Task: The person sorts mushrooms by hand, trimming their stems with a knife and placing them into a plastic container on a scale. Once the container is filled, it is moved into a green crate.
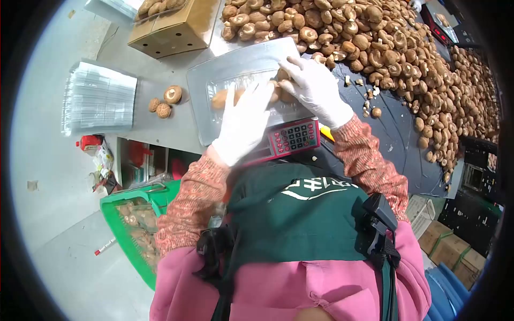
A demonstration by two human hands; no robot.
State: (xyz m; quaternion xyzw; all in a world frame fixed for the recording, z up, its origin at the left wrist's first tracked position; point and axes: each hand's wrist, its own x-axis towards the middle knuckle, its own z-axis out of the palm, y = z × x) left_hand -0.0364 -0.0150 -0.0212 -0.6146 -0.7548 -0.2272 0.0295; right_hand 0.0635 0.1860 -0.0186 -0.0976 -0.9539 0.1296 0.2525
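A clear plastic tray (206, 115) with its lid folded back lies on a scale with a pink keypad (294, 138). Several brown shiitake mushrooms (219, 99) sit in a row inside it. My left hand (243, 125), in a white glove, reaches over the tray with its fingers stretched out and touching the mushrooms. From the right, my gloved right hand (318, 91) bends its fingers round mushrooms at the row's right end. The fingers partly hide those mushrooms.
A large heap of shiitake mushrooms (396, 59) covers the back and right of the table. Three loose mushrooms (172, 94) lie left of the tray, near stacked clear trays (101, 96). A cardboard box (171, 32) stands behind; a green crate (128, 251) holds packed trays below.
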